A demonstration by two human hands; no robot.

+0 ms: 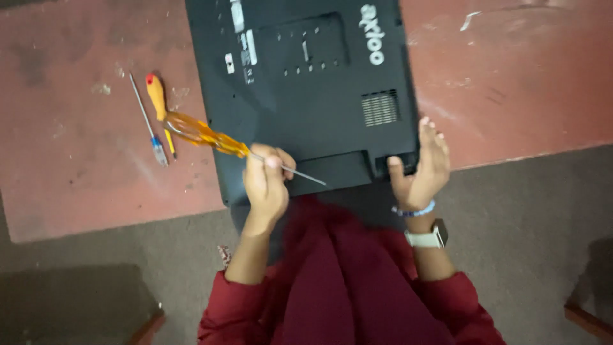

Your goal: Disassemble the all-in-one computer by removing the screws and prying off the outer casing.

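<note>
A black flat device [306, 89] lies back side up on the reddish floor [83, 153], with vent slots and small screw holes showing. My left hand [267, 182] grips a screwdriver [217, 137] with a clear amber handle; its metal shaft points right over the device's near edge. My right hand [423, 167] rests at the device's near right corner, fingers spread, thumb on the edge. A white watch and a blue bead bracelet sit on that wrist.
Two more screwdrivers lie on the floor left of the device: a thin one with a blue tip [148, 121] and an orange-handled one [158, 102]. A grey mat [523, 236] covers the near floor. A wooden edge [587, 319] shows at bottom right.
</note>
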